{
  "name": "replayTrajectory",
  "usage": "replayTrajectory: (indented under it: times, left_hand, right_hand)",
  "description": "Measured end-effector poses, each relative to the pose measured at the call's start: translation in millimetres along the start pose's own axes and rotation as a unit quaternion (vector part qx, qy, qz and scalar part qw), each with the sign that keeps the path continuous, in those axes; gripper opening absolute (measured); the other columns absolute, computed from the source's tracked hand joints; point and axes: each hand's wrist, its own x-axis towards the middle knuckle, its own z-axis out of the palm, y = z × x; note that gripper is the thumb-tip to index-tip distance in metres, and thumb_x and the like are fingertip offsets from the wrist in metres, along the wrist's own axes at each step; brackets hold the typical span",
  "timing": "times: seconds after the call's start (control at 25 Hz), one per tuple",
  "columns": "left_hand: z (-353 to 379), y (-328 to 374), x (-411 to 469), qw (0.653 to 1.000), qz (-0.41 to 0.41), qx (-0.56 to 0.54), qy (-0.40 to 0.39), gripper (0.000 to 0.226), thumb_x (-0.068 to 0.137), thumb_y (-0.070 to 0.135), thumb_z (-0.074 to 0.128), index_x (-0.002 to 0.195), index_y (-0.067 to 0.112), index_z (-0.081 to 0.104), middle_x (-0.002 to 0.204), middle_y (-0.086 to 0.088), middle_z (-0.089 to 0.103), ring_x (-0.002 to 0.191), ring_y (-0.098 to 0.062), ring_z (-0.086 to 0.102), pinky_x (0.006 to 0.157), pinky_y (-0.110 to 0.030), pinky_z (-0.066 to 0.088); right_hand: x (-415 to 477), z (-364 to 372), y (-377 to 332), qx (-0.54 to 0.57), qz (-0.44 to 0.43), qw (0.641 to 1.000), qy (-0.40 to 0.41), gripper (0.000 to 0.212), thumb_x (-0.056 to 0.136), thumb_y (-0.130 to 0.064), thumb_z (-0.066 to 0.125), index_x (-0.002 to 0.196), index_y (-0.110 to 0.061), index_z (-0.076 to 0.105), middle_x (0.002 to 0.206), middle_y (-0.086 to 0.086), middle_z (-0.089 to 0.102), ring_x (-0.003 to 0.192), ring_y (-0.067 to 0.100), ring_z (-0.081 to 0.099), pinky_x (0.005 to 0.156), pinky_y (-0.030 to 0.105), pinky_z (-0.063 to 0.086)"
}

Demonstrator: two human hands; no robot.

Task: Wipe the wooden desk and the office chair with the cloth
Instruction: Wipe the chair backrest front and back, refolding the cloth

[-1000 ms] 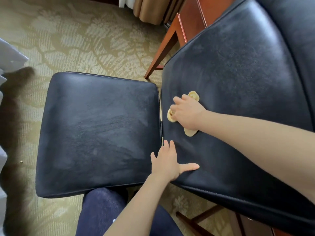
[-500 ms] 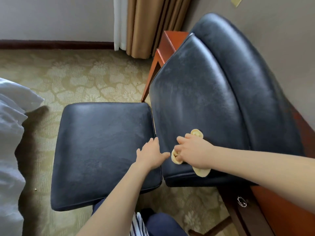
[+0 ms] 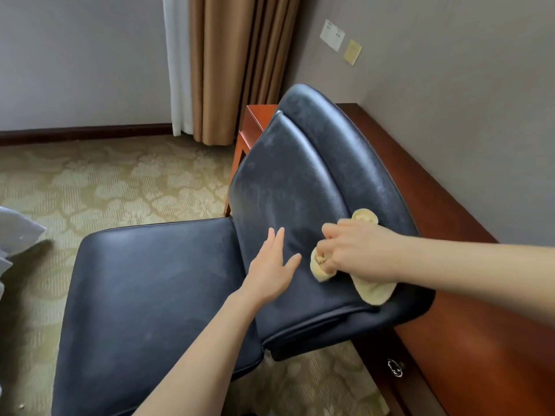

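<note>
The black leather office chair fills the middle of the head view, its seat [image 3: 150, 289] to the left and its backrest [image 3: 294, 181] rising to the right. My right hand [image 3: 357, 250] grips a bunched yellow cloth [image 3: 372, 291] and presses it on the lower backrest. My left hand [image 3: 271, 265] lies flat with straight fingers on the backrest just left of the cloth. The wooden desk [image 3: 468, 334] stands behind the chair along the right wall.
Patterned beige carpet [image 3: 105, 181] covers the floor. Brown and white curtains [image 3: 228, 67] hang at the back. White bedding [image 3: 15, 232] shows at the left edge. A drawer ring pull [image 3: 395, 367] is on the desk front. Wall plates [image 3: 332, 34] sit above the desk.
The view has lifted to show the wall and curtains. My right hand with the cloth has slid up the backrest, and my left hand has shifted from the seat gap onto the backrest.
</note>
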Motion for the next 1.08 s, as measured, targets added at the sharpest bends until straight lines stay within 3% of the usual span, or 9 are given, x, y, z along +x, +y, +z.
replayTrajectory:
  times: [0.32,0.64,0.96,1.08]
  left_hand:
    - [-20,-27,14,0.997,-0.057,-0.008,-0.056,0.088,0.093,0.048,0.050,0.151,0.016,-0.007,0.158,0.000,-0.014,0.146,-0.013,-0.004,0.119,-0.041,0.010]
    - [-34,-40,41,0.994,-0.065,-0.033,-0.085,0.105,0.083,0.052,0.062,0.150,0.018,-0.012,0.158,0.001,-0.017,0.146,-0.015,-0.004,0.118,-0.044,0.011]
    - [-32,-62,86,0.995,-0.054,0.028,-0.079,0.126,0.070,0.062,0.069,0.147,0.021,-0.022,0.156,-0.001,-0.024,0.146,-0.018,-0.010,0.117,-0.048,0.010]
    - [-29,-71,97,0.992,-0.041,-0.006,-0.119,0.126,0.069,0.062,0.070,0.147,0.026,-0.023,0.156,0.004,-0.023,0.145,-0.013,-0.013,0.118,-0.047,0.002]
  right_hand:
    - [73,-16,82,-0.066,0.084,0.994,-0.015,0.037,0.087,-0.001,0.045,0.108,-0.029,0.058,0.110,-0.005,0.051,0.099,0.020,0.037,0.076,0.030,0.033]
    - [141,-33,146,-0.051,0.195,0.979,0.027,0.036,0.089,-0.003,0.047,0.113,-0.025,0.060,0.117,0.001,0.047,0.104,0.025,0.039,0.072,0.030,0.026]
    - [209,-33,192,-0.012,0.395,0.910,0.128,0.030,0.097,-0.012,0.043,0.121,-0.014,0.059,0.118,0.013,0.047,0.114,0.033,0.038,0.079,0.038,0.030]
    - [241,-26,188,-0.017,0.408,0.903,0.134,0.028,0.096,-0.006,0.041,0.116,-0.007,0.061,0.113,0.013,0.048,0.113,0.033,0.038,0.078,0.038,0.028]
